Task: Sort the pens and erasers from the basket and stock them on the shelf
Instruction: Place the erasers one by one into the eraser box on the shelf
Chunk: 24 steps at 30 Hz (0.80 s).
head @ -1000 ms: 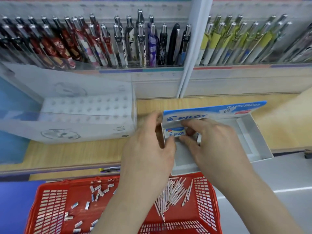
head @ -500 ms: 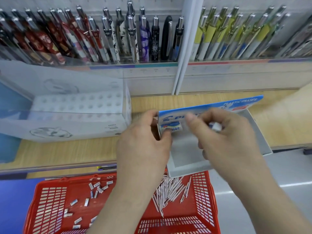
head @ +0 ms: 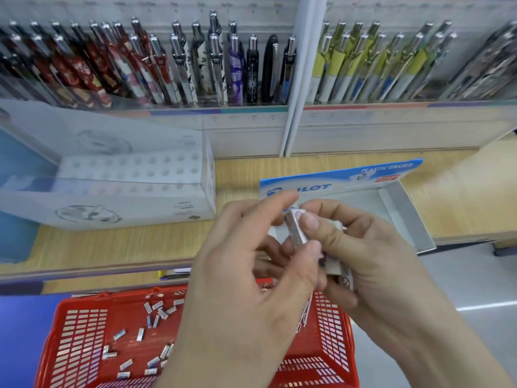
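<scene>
Both hands meet in front of the open Pilot eraser box [head: 397,200] on the wooden shelf [head: 461,197]. My left hand [head: 246,270] pinches a small wrapped eraser [head: 296,228] between thumb and fingers. My right hand [head: 361,253] holds several more erasers [head: 334,268] in its curled fingers, its thumb against the pinched one. Below, the red basket [head: 81,337] holds loose erasers [head: 155,315] on its floor. White pens [head: 303,315] in the basket are mostly hidden behind my hands.
A white display box with a dimpled pen tray [head: 131,175] stands on the shelf at the left. Rows of upright pens [head: 212,68] fill the rack behind, split by a white divider [head: 299,79]. Grey floor [head: 461,289] lies to the right.
Both hands have drawn back from the eraser box toward me and come together. The left hand now pinches one eraser from the bunch held in the right hand.
</scene>
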Motion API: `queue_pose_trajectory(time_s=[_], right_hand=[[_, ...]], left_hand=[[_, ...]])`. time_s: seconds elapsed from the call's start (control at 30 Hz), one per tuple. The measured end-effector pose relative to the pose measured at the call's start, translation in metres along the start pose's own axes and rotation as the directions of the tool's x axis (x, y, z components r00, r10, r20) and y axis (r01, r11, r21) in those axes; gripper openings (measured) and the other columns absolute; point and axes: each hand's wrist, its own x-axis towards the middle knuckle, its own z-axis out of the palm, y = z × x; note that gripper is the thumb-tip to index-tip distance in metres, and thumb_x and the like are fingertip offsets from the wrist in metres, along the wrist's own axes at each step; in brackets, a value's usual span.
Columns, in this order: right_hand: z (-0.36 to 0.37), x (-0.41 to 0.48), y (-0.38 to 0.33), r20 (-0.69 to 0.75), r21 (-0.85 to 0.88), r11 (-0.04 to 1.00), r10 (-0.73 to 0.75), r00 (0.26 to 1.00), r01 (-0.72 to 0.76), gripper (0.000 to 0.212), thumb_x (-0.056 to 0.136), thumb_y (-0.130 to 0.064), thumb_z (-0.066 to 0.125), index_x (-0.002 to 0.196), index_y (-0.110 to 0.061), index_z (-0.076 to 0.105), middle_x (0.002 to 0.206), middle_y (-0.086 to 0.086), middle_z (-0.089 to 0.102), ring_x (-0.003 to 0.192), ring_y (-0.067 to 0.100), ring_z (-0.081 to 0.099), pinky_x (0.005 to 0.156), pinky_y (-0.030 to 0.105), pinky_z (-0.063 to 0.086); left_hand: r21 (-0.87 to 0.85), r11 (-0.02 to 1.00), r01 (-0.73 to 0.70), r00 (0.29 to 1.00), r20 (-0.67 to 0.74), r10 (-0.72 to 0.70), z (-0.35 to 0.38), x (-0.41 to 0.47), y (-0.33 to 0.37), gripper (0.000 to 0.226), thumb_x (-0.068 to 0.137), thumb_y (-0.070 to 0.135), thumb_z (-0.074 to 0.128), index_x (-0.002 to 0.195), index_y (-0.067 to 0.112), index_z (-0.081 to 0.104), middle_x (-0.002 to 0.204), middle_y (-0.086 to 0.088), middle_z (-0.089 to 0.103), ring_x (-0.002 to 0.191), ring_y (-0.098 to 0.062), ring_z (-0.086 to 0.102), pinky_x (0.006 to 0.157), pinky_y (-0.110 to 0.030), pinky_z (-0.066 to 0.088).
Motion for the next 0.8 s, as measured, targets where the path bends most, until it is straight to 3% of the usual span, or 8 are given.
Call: queue_pose_trajectory(time_s=[0.1, 0.27, 0.33, 0.47, 0.6, 0.67, 0.73, 0.8], right_hand=[[0.001, -0.004, -0.004, 0.017, -0.045, 0.999, -0.028, 0.999, 0.028, 0.018, 0.059, -0.024, 0.074, 0.071, -0.013, 0.066, 0.047, 0.011, 0.046, 0.033, 0.011, 0.035, 0.033, 0.009, 0.020], [0.000, -0.008, -0.005, 0.061, -0.099, 0.994, -0.035, 0.998, 0.041, 0.017, 0.066, -0.029, 0.068, 0.070, -0.013, 0.071, 0.056, 0.012, 0.059, 0.039, 0.009, 0.038, 0.032, 0.010, 0.022], [-0.001, -0.010, -0.005, 0.077, -0.115, 0.993, -0.031, 0.997, 0.040, 0.024, 0.071, -0.033, 0.063, 0.073, -0.011, 0.072, 0.056, 0.008, 0.059, 0.040, 0.010, 0.039, 0.032, 0.011, 0.023], [-0.004, -0.011, -0.006, 0.081, -0.270, 0.959, -0.063, 0.995, 0.083, 0.025, 0.066, -0.030, 0.071, 0.084, -0.014, 0.072, 0.055, 0.001, 0.051, 0.043, 0.012, 0.033, 0.033, 0.016, 0.024], [-0.007, -0.009, -0.006, 0.094, -0.556, 0.797, -0.221, 0.971, 0.235, 0.022, 0.066, -0.023, 0.078, 0.087, -0.029, 0.072, 0.073, -0.001, 0.068, 0.040, 0.004, 0.042, 0.041, 0.010, 0.033], [-0.008, -0.007, -0.005, 0.059, -0.509, 0.823, -0.259, 0.964, 0.252, 0.025, 0.064, -0.024, 0.077, 0.088, -0.026, 0.071, 0.077, 0.004, 0.069, 0.041, 0.005, 0.043, 0.041, 0.012, 0.033], [-0.008, -0.006, -0.004, -0.018, -0.311, 0.926, -0.231, 0.973, 0.214, 0.027, 0.062, -0.017, 0.075, 0.088, -0.019, 0.070, 0.070, 0.004, 0.066, 0.041, 0.007, 0.038, 0.036, 0.017, 0.027], [-0.007, -0.005, -0.001, -0.069, -0.186, 0.965, -0.201, 0.977, 0.186, 0.026, 0.060, -0.014, 0.075, 0.086, -0.014, 0.070, 0.061, 0.002, 0.059, 0.043, 0.010, 0.037, 0.034, 0.018, 0.024]], left_hand=[[-0.155, 0.981, 0.115, 0.986, 0.141, -0.093, -0.005, 0.003, -0.002, 0.039, 0.078, 0.031, 0.064, 0.117, 0.039, 0.063, 0.109, 0.016, 0.061, 0.086, -0.007, 0.064, 0.069, -0.014, 0.051], [-0.315, 0.926, 0.209, 0.968, 0.201, -0.150, -0.014, 0.006, -0.005, 0.026, 0.072, 0.021, 0.073, 0.096, 0.030, 0.072, 0.086, -0.001, 0.074, 0.081, -0.015, 0.071, 0.073, -0.019, 0.053], [-0.333, 0.913, 0.235, 0.968, 0.171, -0.186, -0.012, 0.007, -0.005, 0.020, 0.068, 0.025, 0.079, 0.086, 0.020, 0.072, 0.079, -0.004, 0.073, 0.073, -0.016, 0.071, 0.066, -0.020, 0.054], [-0.283, 0.909, 0.306, 0.950, 0.028, -0.311, -0.008, 0.008, -0.003, 0.031, 0.063, 0.040, 0.067, 0.073, 0.010, 0.065, 0.062, -0.012, 0.065, 0.048, -0.011, 0.058, 0.047, -0.019, 0.048], [-0.237, 0.902, 0.362, 0.929, 0.016, -0.369, -0.003, 0.009, -0.002, 0.034, 0.065, 0.045, 0.064, 0.075, 0.013, 0.068, 0.058, -0.006, 0.064, 0.043, -0.008, 0.055, 0.043, -0.017, 0.043], [-0.268, 0.879, 0.394, 0.915, 0.024, -0.403, -0.002, 0.009, -0.003, 0.032, 0.066, 0.043, 0.063, 0.073, 0.013, 0.070, 0.056, -0.004, 0.062, 0.045, -0.008, 0.054, 0.044, -0.016, 0.044], [-0.300, 0.855, 0.422, 0.903, 0.057, -0.425, -0.003, 0.009, -0.003, 0.029, 0.065, 0.042, 0.063, 0.071, 0.016, 0.073, 0.057, -0.002, 0.062, 0.048, -0.008, 0.055, 0.047, -0.017, 0.045], [-0.281, 0.860, 0.426, 0.904, 0.092, -0.418, -0.003, 0.009, -0.001, 0.025, 0.064, 0.043, 0.062, 0.072, 0.023, 0.074, 0.059, -0.001, 0.065, 0.051, -0.008, 0.058, 0.049, -0.019, 0.048]])
